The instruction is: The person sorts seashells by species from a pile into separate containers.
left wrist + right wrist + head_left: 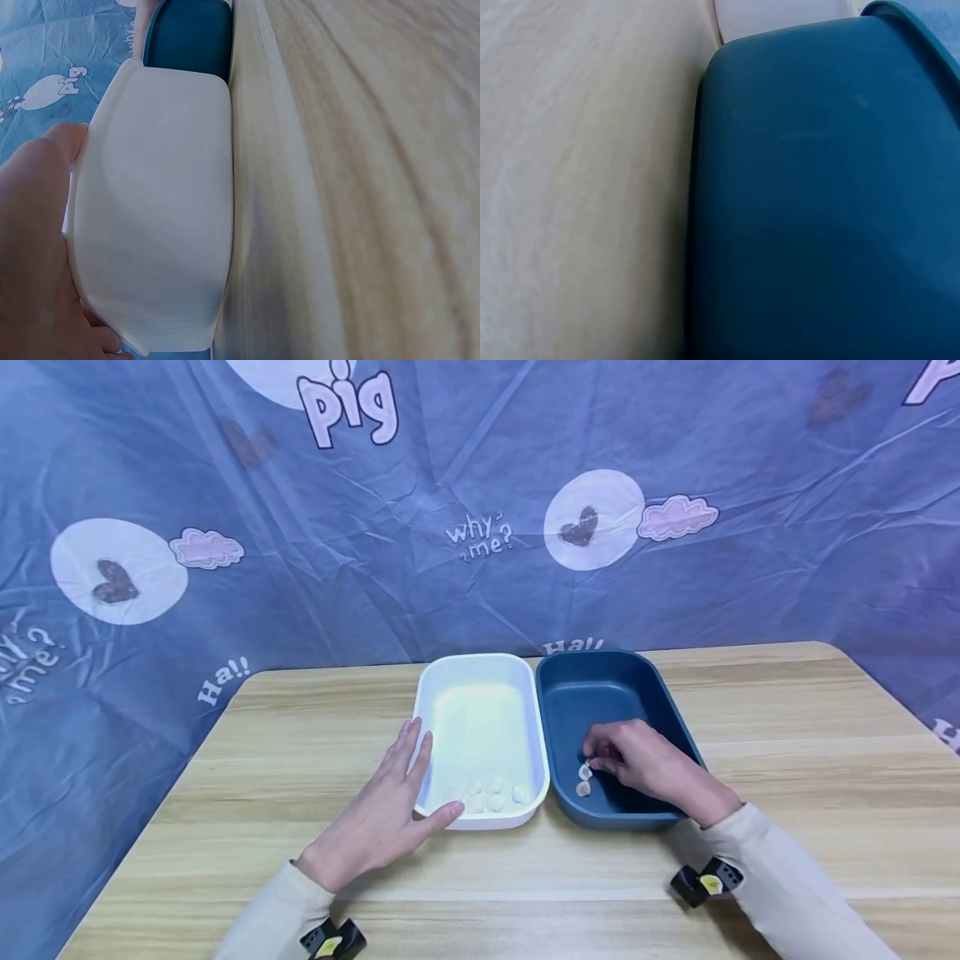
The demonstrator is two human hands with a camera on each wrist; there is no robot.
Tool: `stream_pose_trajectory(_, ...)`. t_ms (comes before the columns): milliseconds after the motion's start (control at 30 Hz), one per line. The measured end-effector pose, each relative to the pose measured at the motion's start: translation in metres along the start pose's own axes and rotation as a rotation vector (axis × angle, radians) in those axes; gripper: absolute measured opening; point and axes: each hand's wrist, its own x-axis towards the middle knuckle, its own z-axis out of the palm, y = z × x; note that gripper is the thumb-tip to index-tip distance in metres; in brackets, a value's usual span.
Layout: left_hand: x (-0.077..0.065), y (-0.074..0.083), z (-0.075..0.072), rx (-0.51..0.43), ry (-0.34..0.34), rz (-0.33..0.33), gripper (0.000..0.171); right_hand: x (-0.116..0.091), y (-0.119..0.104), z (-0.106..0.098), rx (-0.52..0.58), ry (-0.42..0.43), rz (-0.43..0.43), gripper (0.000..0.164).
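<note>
My left hand (390, 814) is spread with straight fingers along the left side and near corner of the white tray (543, 739), touching its rim. In the left wrist view the thumb and fingers lie against that tray's edge. My right hand (637, 760) reaches down inside the dark blue tray (566, 806), its fingers curled and pinching at a small pale shell, mostly hidden by the fingertips. Just below the fingertips lie a small whitish shell (585, 772) and a browner shell (582, 789). Several pale shells (494, 802) lie at the near end of the white tray.
Both trays stand side by side on a wood-grain table (810, 760), close to its far edge. Behind it hangs a blue printed cloth (420, 577). A small black camera (705, 881) is worn on each wrist.
</note>
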Motion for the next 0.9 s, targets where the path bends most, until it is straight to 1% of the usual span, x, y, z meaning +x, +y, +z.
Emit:
stream_pose_trajectory(133, -0.001, 0.0, -0.001, 0.001, -0.005, -0.009, 0.095, 0.001, -0.002, -0.001, -0.015, -0.006, 0.002, 0.016)
stream_pose_trajectory(233, -0.002, 0.0, -0.001, -0.003, -0.01, -0.014, 0.096, 0.001, -0.003, -0.005, -0.013, -0.002, 0.022, 0.018)
stream_pose_trajectory(400, -0.001, 0.001, -0.001, 0.003, -0.01, -0.018, 0.096, -0.001, -0.003, -0.012, -0.01, 0.044, 0.057, 0.02)
stream_pose_trajectory(500, 0.0, 0.001, 0.0, 0.0, -0.01, -0.021, 0.096, -0.004, -0.003, -0.017, 0.014, 0.069, 0.07, 0.019)
stream_pose_trajectory(633, 0.001, 0.0, -0.001, -0.002, -0.028, -0.031, 0.095, -0.011, -0.004, -0.024, 0.038, 0.11, 0.073, 0.015)
stream_pose_trajectory(733, 0.001, -0.002, -0.007, 0.012, -0.023, -0.04, 0.092, -0.019, -0.003, -0.031, 0.019, 0.172, 0.058, 0.012)
stream_pose_trajectory(800, 0.0, -0.006, -0.013, 0.026, -0.009, -0.058, 0.091, -0.025, -0.002, -0.037, -0.008, 0.216, 0.048, 0.012)
stream_pose_trajectory(900, -0.001, -0.014, -0.026, 0.049, 0.026, -0.096, 0.089, -0.034, 0.002, -0.047, -0.081, 0.271, 0.03, 0.014)
